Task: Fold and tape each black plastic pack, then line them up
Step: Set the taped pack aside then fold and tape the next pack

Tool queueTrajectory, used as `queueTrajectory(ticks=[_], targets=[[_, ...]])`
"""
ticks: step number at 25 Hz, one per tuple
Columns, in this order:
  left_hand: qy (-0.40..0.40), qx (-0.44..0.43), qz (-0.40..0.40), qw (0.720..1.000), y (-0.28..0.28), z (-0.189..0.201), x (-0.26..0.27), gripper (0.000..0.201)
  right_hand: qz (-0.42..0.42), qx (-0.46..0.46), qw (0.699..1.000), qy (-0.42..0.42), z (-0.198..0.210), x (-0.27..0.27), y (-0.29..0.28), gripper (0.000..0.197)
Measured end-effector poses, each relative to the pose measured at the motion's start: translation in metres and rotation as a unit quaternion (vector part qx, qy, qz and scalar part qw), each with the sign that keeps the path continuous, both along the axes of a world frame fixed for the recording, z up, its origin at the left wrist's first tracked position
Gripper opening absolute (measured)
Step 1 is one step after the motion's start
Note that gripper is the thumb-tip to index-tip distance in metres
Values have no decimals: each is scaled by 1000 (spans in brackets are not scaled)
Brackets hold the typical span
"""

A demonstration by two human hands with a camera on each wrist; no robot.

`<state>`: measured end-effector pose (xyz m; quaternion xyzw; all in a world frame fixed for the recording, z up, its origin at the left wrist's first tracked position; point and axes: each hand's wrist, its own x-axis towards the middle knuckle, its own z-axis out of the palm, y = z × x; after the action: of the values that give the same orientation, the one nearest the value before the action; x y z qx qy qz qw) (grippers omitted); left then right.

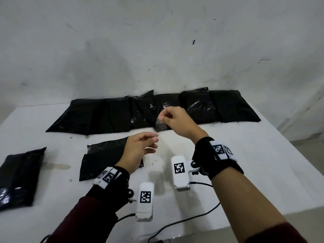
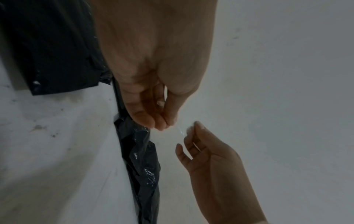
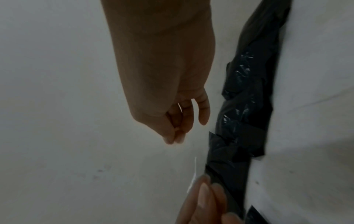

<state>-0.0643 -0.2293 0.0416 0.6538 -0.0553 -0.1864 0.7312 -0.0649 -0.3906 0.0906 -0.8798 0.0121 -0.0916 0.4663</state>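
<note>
A short strip of clear tape [image 1: 160, 126] is held in the air between my hands. My right hand [image 1: 160, 118] pinches its upper end, over the front edge of the back row of black packs [image 1: 112, 116]. My left hand [image 1: 154, 139] is just below and pinches the lower end, as the left wrist view shows with the tape [image 2: 181, 131] stretched from my left hand [image 2: 164, 125] to my right hand [image 2: 191, 130]. A folded black pack [image 1: 103, 158] lies on the table under my left wrist. The tape [image 3: 193, 174] shows as a thin bright line in the right wrist view.
Another black pack [image 1: 17, 176] lies alone at the table's left edge. The white table [image 1: 245, 155] ends at a white wall behind the row and drops off at the right. Cables [image 1: 192, 220] trail over the near edge.
</note>
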Motion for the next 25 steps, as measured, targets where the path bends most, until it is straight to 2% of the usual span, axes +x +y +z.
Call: queueTrajectory(ticks=[2, 3, 5, 7, 8, 9, 15, 17, 22, 25], targets=[[16, 51, 45, 998, 6, -15, 5, 10, -39, 30, 998, 42, -24, 4, -6, 13], [22, 81, 63, 994, 9, -23, 7, 10, -52, 16, 996, 75, -37, 6, -9, 14], [29, 125, 73, 989, 15, -37, 10, 11, -30, -96, 981, 164, -65, 7, -11, 26], [34, 151, 72, 985, 17, -44, 12, 11, 42, -240, 939, 242, -89, 3, -4, 43], [34, 159, 75, 984, 18, -46, 13, 10, 70, -285, 922, 252, -97, 1, 1, 47], [33, 162, 81, 983, 18, -47, 14, 10, 86, -310, 914, 248, -103, -1, 5, 46], [20, 177, 107, 978, 23, -48, 25, 11, 96, -346, 916, 180, -117, -6, 8, 25], [16, 178, 111, 978, 23, -47, 27, 10, 110, -368, 910, 156, -120, -8, 6, 23], [-9, 195, 105, 975, 18, -49, 33, 14, 65, -290, 944, 141, -125, -3, 7, 22], [-20, 204, 99, 974, 17, -49, 34, 15, 26, -283, 947, 150, -130, 4, 15, 20]])
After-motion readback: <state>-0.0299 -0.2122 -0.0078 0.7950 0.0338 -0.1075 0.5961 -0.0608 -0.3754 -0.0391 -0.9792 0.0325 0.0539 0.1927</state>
